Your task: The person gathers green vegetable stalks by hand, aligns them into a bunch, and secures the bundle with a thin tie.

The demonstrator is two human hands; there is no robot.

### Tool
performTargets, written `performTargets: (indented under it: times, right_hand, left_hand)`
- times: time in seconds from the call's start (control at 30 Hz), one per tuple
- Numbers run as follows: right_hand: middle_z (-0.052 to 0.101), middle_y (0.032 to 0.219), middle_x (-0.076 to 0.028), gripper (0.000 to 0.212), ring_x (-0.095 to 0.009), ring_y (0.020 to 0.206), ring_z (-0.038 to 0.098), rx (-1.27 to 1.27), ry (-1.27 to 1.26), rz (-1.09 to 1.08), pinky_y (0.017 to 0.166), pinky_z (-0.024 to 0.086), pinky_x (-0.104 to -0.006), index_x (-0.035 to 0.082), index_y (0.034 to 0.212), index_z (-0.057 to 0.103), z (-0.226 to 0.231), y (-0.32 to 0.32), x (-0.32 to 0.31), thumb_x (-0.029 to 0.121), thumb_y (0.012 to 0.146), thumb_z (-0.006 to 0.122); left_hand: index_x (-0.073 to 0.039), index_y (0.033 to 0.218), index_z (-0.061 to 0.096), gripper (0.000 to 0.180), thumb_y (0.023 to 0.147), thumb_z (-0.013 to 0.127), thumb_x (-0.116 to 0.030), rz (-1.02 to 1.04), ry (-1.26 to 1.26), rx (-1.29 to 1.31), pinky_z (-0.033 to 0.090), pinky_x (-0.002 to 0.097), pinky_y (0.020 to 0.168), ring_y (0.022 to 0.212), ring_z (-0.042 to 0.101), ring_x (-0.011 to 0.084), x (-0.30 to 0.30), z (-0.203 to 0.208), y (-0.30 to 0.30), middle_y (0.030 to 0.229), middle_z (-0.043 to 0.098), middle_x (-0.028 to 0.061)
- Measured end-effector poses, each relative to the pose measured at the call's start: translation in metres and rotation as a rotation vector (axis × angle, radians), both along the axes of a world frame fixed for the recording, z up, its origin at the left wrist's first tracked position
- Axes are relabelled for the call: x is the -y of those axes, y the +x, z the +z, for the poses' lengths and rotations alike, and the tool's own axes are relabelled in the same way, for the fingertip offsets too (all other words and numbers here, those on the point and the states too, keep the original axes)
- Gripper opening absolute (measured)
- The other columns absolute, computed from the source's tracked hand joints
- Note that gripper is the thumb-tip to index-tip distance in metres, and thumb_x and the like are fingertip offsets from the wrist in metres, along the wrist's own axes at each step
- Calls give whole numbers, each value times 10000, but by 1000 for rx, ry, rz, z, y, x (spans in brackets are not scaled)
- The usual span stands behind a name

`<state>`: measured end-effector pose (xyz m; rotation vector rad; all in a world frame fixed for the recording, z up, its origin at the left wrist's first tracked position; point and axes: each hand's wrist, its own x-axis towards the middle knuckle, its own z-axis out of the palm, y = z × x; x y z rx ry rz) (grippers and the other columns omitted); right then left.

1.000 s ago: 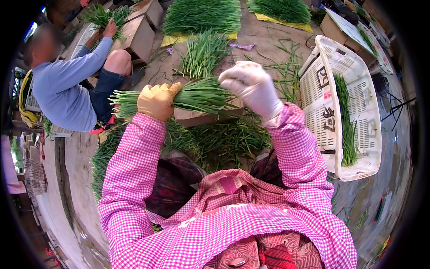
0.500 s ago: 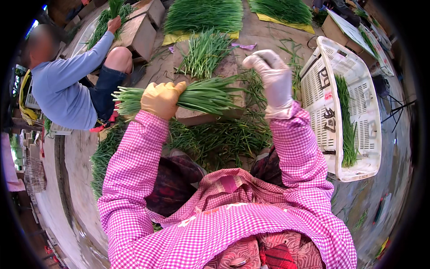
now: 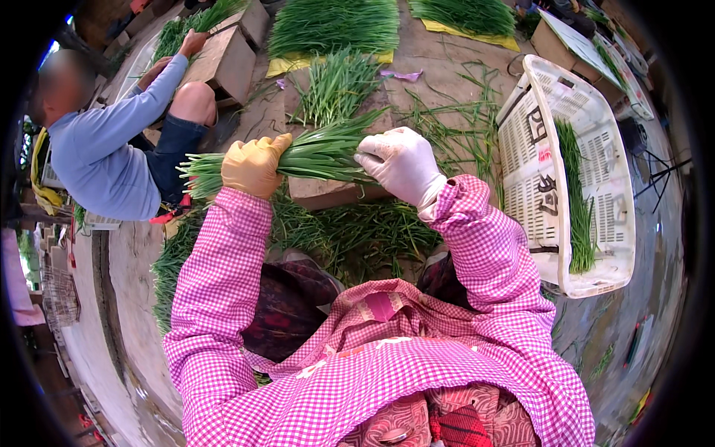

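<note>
My left hand [image 3: 253, 165], in a yellow glove, is wrapped round a bunch of garlic chives [image 3: 316, 153] held level above a low block [image 3: 328, 192]. The pale stem ends stick out to its left and the green leaves fan out to the right. At the leaf tips is my right hand [image 3: 402, 162] in a white glove, its fingers curled and pinched on the ends of some leaves. On the block, just beyond the bunch, lies a loose pile of garlic chives [image 3: 337, 88].
Loose leaves [image 3: 357, 235] litter the ground by my feet. A white plastic crate [image 3: 547, 179] with some chives stands at right. Chives on yellow sheets [image 3: 335, 26] lie ahead. At left a seated person [image 3: 112, 153] reaches toward more chives beside a wooden box [image 3: 220, 63].
My right hand has come down and left from the air to the leaf tips. My left hand, still gripping the bunch, has shifted slightly left. The seated person's raised handful has been lowered.
</note>
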<state>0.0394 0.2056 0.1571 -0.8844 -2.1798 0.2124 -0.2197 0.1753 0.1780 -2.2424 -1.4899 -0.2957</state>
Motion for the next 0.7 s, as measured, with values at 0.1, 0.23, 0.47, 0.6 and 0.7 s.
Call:
performTargets:
  times: [0.1,0.23,0.47,0.6,0.7]
  right_hand:
    - [638,667,-67,85,-187,622,620,-352,-418,68,593,487,-286,67,790,660,12,1,1,146,813,639]
    - [640,758,-34,158,-72,686,586,-792,-760,141,619,472,-214,2,895,649,33,37,-19,158,873,636]
    - [676,868,-114,366,-184,836,645,85,-747,178,773,492,-303,61,1050,643,28,42,-13,375,862,628]
    - [666,821,-109,312,-154,694,643,99,-865,168,686,500,-278,47,1003,652,17,30,-8,329,871,625]
    - [644,756,-28,179,-103,619,595,-321,-921,285,571,475,-220,7,914,651,34,28,2,183,889,623]
  left_hand:
    - [-179,1047,645,422,635,738,-157,10,0,0,435,360,638,695,600,220,2,1,-2,739,596,20]
    - [-183,1038,646,405,643,736,-165,42,11,23,438,359,628,683,599,231,2,0,-7,741,606,24]
    - [-203,1119,590,511,637,753,-155,165,-82,39,447,367,710,805,623,220,1,2,-16,866,633,27]
    - [-205,1123,584,519,636,758,-161,175,-93,41,447,368,713,808,624,218,1,3,-16,862,631,27]
    - [-199,1122,580,510,644,753,-162,180,-115,31,446,367,713,811,626,217,3,4,-16,856,629,29]
